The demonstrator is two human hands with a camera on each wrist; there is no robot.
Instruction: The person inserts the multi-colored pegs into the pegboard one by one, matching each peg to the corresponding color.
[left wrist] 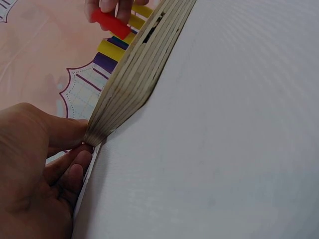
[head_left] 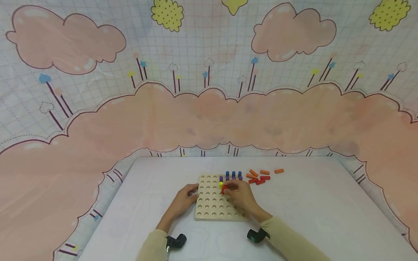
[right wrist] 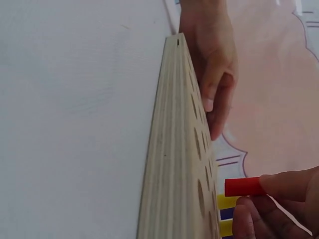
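Observation:
A pale wooden pegboard point(head_left: 205, 203) with rows of round holes lies on the table. My left hand point(head_left: 183, 198) rests against its left edge, thumb and fingertips touching the side. My right hand point(head_left: 242, 195) pinches a red peg point(right wrist: 242, 186) between thumb and fingers, tilted above the board in the head view. Blue pegs point(head_left: 233, 174) stand in the far row, with purple pegs point(head_left: 221, 178) in the row before them. A yellow peg point(head_left: 221, 185) stands just beyond the red one. Other yellow pegs point(right wrist: 227, 201) show in the wrist views; my right hand hides part of that row in the head view.
Loose orange pegs point(head_left: 265, 172) and red pegs point(head_left: 260, 182) lie on the white table point(head_left: 313, 203) to the right of the board. A patterned cloth point(head_left: 209, 119) hangs behind the table. A dark wrist camera point(head_left: 176, 241) is strapped below each hand.

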